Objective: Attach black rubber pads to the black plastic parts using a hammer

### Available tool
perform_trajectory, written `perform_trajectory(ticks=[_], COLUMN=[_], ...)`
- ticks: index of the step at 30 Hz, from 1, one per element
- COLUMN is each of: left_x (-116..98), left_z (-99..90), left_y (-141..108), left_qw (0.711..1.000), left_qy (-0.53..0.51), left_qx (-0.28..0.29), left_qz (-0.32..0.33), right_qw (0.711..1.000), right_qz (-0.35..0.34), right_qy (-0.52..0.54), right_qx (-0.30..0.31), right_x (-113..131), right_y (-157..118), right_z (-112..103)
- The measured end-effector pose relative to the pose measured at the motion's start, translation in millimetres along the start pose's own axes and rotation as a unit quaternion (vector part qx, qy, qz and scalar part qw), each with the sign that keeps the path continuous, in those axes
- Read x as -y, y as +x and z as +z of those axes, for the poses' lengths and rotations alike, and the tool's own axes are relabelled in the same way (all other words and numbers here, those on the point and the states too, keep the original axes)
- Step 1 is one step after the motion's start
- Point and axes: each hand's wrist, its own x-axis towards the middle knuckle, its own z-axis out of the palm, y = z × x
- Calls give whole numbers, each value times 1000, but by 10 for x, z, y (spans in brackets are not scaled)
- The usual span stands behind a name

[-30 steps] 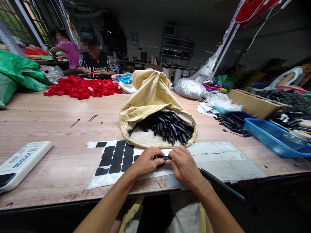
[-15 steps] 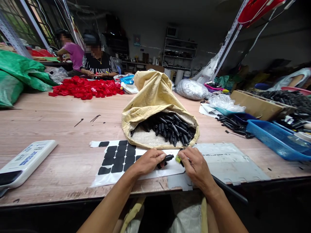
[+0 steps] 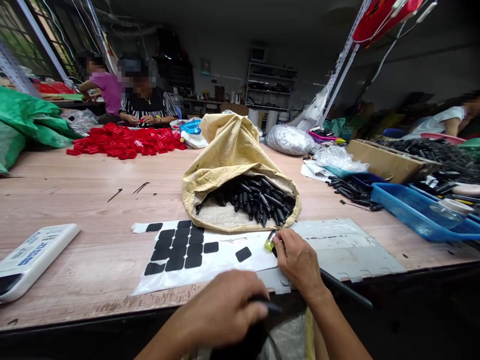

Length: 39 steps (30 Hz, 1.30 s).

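Head camera: yellow sack (image 3: 232,145) on the table (image 3: 93,200), its wide mouth facing us; inside we see a heap of slim black parts (image 3: 258,200), crowded toward the back and right, with bare pale lining at the front left.

Left hand (image 3: 227,305) low, by the near table edge, blurred; thumb and fingers pinched on a black piece (image 3: 270,304), which points right and is too smeared for us to make out its shape; right hand (image 3: 298,260) just before the sack's mouth, fingers curled on a small piece with a yellow-green end (image 3: 269,245); its other parts lie mostly behind the fingers; a black rod (image 3: 347,290) slants out past the right wrist, beyond the table edge.

Under the work we note a white sheet (image 3: 221,260) bearing rows of black stickers (image 3: 180,241).

To the right, a blue tray (image 3: 401,220) holds a clear jar (image 3: 448,216) with a pale lid; behind it, a dark blue tray (image 3: 369,181), loose black pieces (image 3: 350,194) beside it; a cardboard box (image 3: 384,159) stands next to a large dark heap (image 3: 438,150).

Farther back, a bulging clear bag (image 3: 288,140), contents greyish, kind unclear to us; at left, red pieces (image 3: 123,142) piled directly on the table.
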Motion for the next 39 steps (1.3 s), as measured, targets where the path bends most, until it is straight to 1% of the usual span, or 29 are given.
perform_trajectory(ticks=[1,3,5,6,7,8,9,10,11,12,13,15,16,17,18,19,21,22,24,26,28,30,32,34,37,39], left_x=[-7,49,148,187,208,204,174,120,52,-20,-80,-122,-90,-22,76,194,448,563,742,844,884,878,836,765,638,568], left_z=[143,470,767,869,924,926,870,759,600,404,186,-260,-461,-637,-781,-892,-1024,-1053,-1065,-1054,-1049,-1053,-1040,-978,-762,-567], left_y=[-60,-104,-80,-62,-50,-45,-47,-47,-38,-11,41,227,353,490,625,750,942,1005,1072,1088,1073,1035,978,909,802,744], left_qw=[999,990,976,968,963,959,962,971,979,990,995,990,982,968,945,919,883,868,848,837,839,852,876,903,953,971], left_qy=[23,90,141,168,187,197,191,169,141,104,83,102,120,145,176,208,230,236,239,235,222,202,178,152,50,-28], left_qx=[29,100,142,156,163,168,165,149,130,82,34,-64,-116,-166,-215,-244,-275,-284,-298,-305,-306,-304,-302,-295,-258,-226], left_qz=[-7,-45,-83,-100,-110,-112,-103,-84,-65,-41,-35,-69,-89,-124,-174,-232,-303,-331,-367,-388,-392,-375,-331,-274,-150,-79], right_qw=[1000,1000,1000,1000,1000,1000,1000,1000,1000,1000,1000,1000,1000,1000,1000,1000,1000,1000,1000,1000,1000,1000,1000,1000,1000,1000], right_qz=[-1,-3,-6,-8,-10,-11,-12,-13,-14,-14,-12,-11,-12,-12,-13,-13,-14,-15,-18,-18,-16,-16,-20,-19,-14,-13], right_qy=[0,-3,-7,-9,-11,-13,-14,-16,-16,-17,-18,-19,-20,-20,-20,-20,-19,-19,-17,-16,-15,-12,-9,-10,-14,-16], right_qx=[0,0,-3,-6,-9,-11,-12,-12,-10,-9,-8,-8,-9,-11,-12,-12,-11,-10,-9,-11,-12,-14,-15,-18,-18,-11], right_x=[-1,2,7,9,11,12,13,13,14,16,18,23,24,25,24,21,12,7,-1,-2,4,12,18,22,26,31], right_y=[0,-1,-3,-5,-7,-8,-9,-11,-12,-12,-13,-14,-14,-15,-15,-15,-14,-13,-10,-8,-6,-7,-10,-13,-10,-3], right_z=[-2,-5,-6,-6,-5,-4,-3,-3,-3,-5,-7,-12,-14,-15,-14,-12,-5,-1,5,7,5,0,-5,-6,-5,-10])
